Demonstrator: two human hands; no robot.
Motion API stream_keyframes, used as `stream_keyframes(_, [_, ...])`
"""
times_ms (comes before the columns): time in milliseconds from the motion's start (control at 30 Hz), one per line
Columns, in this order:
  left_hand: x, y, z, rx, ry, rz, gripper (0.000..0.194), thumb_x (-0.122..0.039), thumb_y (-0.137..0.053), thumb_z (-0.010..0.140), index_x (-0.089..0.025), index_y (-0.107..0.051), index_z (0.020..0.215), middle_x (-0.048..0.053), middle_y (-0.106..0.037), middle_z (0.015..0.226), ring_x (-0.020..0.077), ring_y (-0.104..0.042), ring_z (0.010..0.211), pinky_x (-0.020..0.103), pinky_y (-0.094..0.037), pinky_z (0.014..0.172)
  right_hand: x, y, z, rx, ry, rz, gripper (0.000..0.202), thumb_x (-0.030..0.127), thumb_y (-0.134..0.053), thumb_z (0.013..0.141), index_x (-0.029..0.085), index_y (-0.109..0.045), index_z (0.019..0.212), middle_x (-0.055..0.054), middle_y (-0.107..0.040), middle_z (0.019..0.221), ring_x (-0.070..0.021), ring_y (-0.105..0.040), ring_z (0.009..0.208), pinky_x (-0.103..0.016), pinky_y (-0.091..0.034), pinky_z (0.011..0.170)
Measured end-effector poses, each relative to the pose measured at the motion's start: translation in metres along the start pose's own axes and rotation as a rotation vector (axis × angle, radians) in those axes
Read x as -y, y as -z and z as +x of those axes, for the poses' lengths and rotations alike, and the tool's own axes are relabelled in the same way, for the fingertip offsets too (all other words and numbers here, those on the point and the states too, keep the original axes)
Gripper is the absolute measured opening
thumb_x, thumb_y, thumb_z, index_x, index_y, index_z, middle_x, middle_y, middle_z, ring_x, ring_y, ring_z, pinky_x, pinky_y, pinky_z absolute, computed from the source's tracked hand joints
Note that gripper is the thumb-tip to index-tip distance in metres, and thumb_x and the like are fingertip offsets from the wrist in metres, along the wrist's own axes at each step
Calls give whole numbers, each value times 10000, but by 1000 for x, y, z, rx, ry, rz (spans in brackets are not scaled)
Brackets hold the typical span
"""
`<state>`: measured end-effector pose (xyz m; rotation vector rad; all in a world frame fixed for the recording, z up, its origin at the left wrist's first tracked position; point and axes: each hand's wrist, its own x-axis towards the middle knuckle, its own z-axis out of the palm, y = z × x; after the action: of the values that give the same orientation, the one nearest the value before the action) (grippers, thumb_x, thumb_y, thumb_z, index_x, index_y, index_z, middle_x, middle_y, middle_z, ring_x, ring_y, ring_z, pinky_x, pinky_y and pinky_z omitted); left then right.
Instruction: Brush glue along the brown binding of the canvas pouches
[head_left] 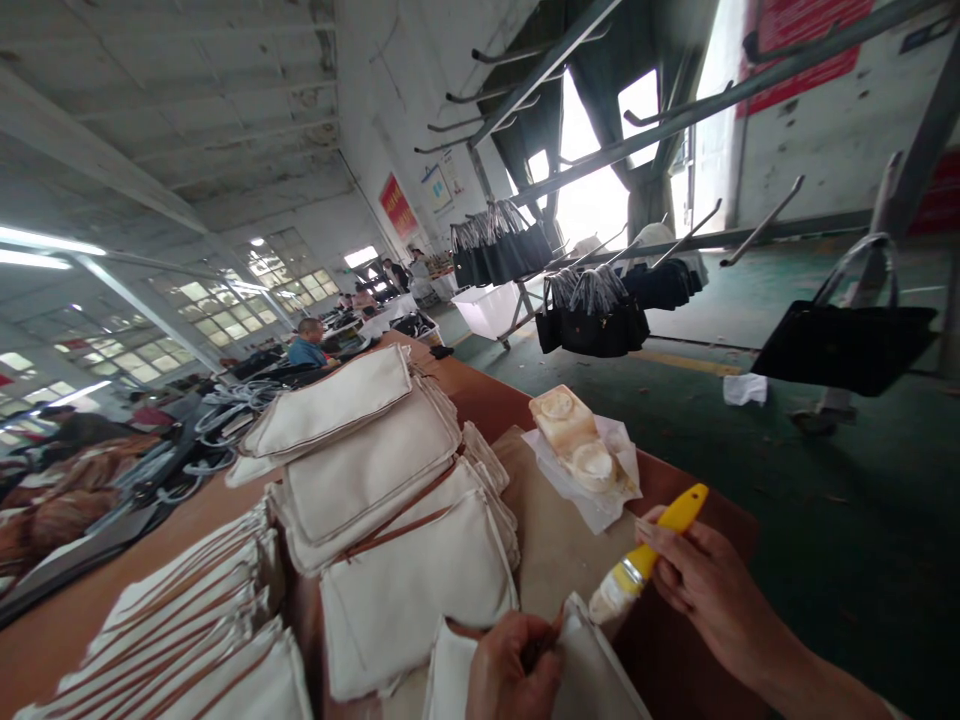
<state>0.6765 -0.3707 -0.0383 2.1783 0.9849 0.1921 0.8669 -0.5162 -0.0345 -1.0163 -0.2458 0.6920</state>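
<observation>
My right hand (694,560) is closed around a yellow-handled paintbrush (679,512), its pale bristles pointing down and left. The bristles come close to the edge of a cream fabric bag piece (592,665); whether they touch it I cannot tell. At the bottom of the view, my left hand (517,665) pinches the upper edge of that bag piece, near a brown strip. Beyond the brush lies a caked, cream-coloured glue container (566,425) on a white sheet (624,455).
Stacks of cream bag pieces (375,485) and a row of more pieces (172,620) cover the brown table (442,375). Racks with black handbags (596,325) stand to the right. A person (307,345) sits further back on the left, beside grey cords (225,400).
</observation>
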Motion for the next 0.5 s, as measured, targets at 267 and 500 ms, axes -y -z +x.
stream_keyframes(267, [8,-7,-1,12,-2,3,152,-227,-557,692,-173,-687,752,-15,-572,608,139,-517,589,222,-381,536,-7,-5,-4,47,-23,-139,342,493,-639,862,167,-561,791,73,-375,497,-74,-283,421,-201,-220,389])
stream_keyframes(500, [7,-8,-10,23,-119,-11,143,-187,-570,691,-181,-706,733,4,-575,671,124,-518,593,209,-390,554,-11,-13,-4,62,46,-284,353,504,-640,840,182,-538,739,61,-370,521,-102,-299,462,-224,-254,416])
